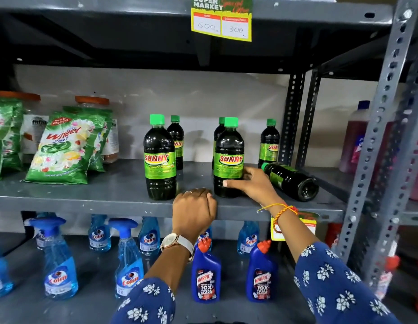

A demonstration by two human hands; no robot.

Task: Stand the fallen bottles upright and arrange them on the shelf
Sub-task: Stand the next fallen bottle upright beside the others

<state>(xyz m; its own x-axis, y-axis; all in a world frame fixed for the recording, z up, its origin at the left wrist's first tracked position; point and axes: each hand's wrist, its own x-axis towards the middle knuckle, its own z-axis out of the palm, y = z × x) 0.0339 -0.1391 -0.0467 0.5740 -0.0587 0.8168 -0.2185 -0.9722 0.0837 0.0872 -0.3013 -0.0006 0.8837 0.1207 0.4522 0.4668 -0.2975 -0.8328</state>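
— Grey painted steel, that shelf [86, 197]; where do the bottles stand on it?

— Five dark plastic bottles with green caps and green "SUNNY" labels are upright: a near left one [160, 157], a near right one [229, 160], and three farther back. A sixth dark green-capped bottle [289, 181] lies on its side at the right end, cap pointing left toward the others, base toward the near right.

— And the hands?

— The right hand [252, 185] is on the lower body of the near right upright bottle, its fingers [247, 174] curled around that bottle's right side with the thumb across the front, so it holds the bottle. The left hand [194, 211] rests on the shelf's front edge between the two near bottles, its fingers folded over the lip and holding nothing else.

— Which step is this, would you say?

— Placing or squaring up the near right bottle, I judge; it looks vertical and seated on the shelf. One fallen bottle is left.

— What does the next move call for?

— Letting go without tipping the standing bottle, then reaching right to the lying one just beside the wrist, gripping its body, swinging the cap upward, and setting it in the free space at the right of the row.
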